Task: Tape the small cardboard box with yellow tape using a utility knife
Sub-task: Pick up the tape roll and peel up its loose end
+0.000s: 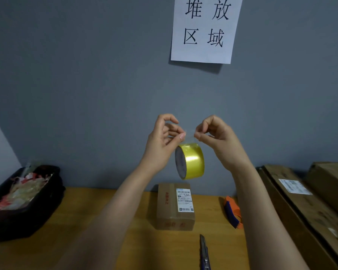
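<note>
The left hand and right hand are pinching the yellow tape roll's free end; next, I judge, is pulling it down to the small cardboard box.

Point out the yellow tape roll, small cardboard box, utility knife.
yellow tape roll (192, 159): head view, shiny outer face.
small cardboard box (169, 205): head view, bare top.
utility knife (204, 250): head view, mid-body.

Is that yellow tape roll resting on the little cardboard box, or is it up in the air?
Apart. The head view shows the yellow tape roll hanging from a tape strip pinched by the left hand and right hand, with grey wall visible between it and the small cardboard box.
</note>
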